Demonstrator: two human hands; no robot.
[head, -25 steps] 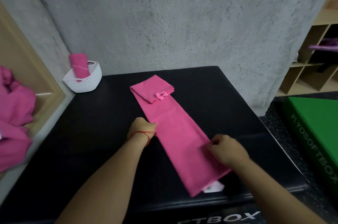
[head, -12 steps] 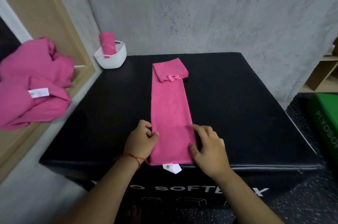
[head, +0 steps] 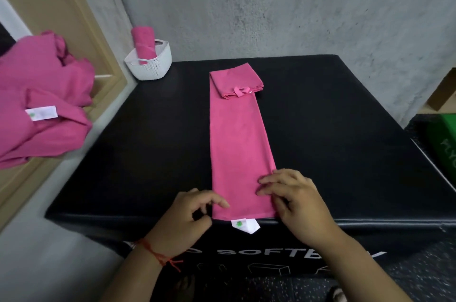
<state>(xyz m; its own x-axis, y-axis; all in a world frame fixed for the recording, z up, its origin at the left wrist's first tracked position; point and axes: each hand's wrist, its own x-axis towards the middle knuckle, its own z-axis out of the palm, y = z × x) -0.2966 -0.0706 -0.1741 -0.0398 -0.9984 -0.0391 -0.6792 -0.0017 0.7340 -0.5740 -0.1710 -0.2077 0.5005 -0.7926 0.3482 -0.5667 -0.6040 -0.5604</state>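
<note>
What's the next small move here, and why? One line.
Probably roll the near end away from the body. The pink towel lies as a strip, its tag end at the edge of the black box; left hand pinches the near left corner, right hand rests on the right edge, and a rolled towel stands in the white basket.

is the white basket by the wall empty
No, a rolled pink towel stands upright inside the white basket.

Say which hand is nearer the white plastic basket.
Left. The left hand sits at the pink towel's left edge, the basket's side; the right hand rests on its right edge.
</note>
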